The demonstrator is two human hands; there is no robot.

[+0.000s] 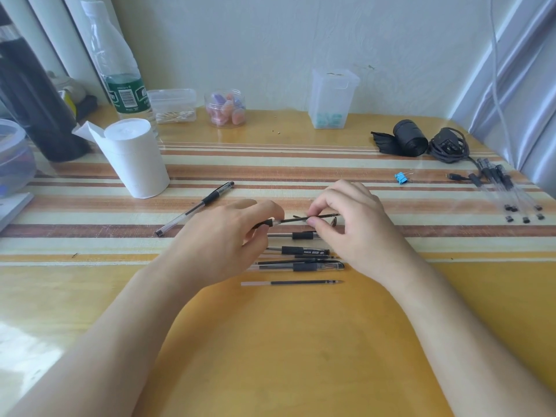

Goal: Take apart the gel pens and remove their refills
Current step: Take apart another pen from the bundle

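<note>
Black ink shows in the thin refill (296, 219), which the right hand (355, 227) pinches between thumb and forefinger at the centre of the frame. It sticks out of the barrel (263, 224), and the left hand (222, 239) grips that with curled fingers. A small metal tip (333, 221) lies just beside the right thumb. Below the hands, several pens (301, 267) and a loose refill (291, 282) lie in a row on the table (270, 341). One whole pen (195, 207) lies to the left, and a bundle of pens (508, 191) lies at the right edge. A crooked pull could bend the refill or smear ink. The right hand could also knock the tip, which might roll out of sight.
</note>
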